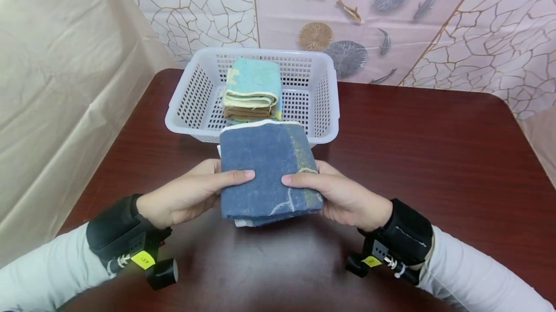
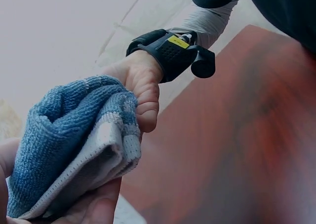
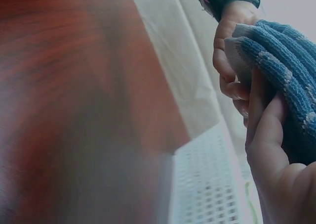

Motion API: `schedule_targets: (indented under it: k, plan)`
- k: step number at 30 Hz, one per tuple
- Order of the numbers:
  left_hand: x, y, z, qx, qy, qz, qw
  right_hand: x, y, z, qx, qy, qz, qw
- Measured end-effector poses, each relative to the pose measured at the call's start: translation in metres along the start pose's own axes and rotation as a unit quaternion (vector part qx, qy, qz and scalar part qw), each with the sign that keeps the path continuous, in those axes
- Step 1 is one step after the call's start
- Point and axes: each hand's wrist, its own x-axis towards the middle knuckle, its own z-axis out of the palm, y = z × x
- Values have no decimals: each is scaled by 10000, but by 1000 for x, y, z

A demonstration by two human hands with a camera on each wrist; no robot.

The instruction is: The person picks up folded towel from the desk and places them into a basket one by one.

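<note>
A folded blue towel (image 1: 265,157) with a white edge and a yellowish band along its right side is held up in front of the basket. My left hand (image 1: 201,186) grips its left side, thumb on top and fingers beneath. On the right side my right hand (image 1: 340,194) holds it the same way, the two thumbs pointing toward each other. Both wrist views show the towel's thick folded layers, in the left wrist view as blue terry cloth (image 2: 74,120) with a pale hem. Most of the fingers are hidden under the cloth in the head view.
Behind the towel stands a white plastic basket (image 1: 195,131) with perforated walls. Inside lies a stack of folded towels, a turquoise towel (image 1: 256,75) over a brown towel (image 1: 247,112). All this is on a dark red wooden table (image 1: 417,157), with patterned cloth hanging behind.
</note>
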Motion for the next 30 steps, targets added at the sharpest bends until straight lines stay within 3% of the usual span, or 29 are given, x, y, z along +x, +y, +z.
schedule_targets:
  k: [5, 12, 22, 30]
  plan:
    - [-2, 29, -2, 214, 44, 279, 9994, 5, -27, 12, -66, -26, -295, 9995]
    - [4, 74, -11, 598, 499, 539, 9955, 21, -68, 24, -274, 81, -614, 9977]
    - [30, 126, -28, 720, 894, 1134, 9869, 53, -116, 23, -435, 461, -848, 9944]
    - [54, 150, -46, 678, 1395, 1113, 9816, 91, -138, 9, -548, 912, -851, 9907]
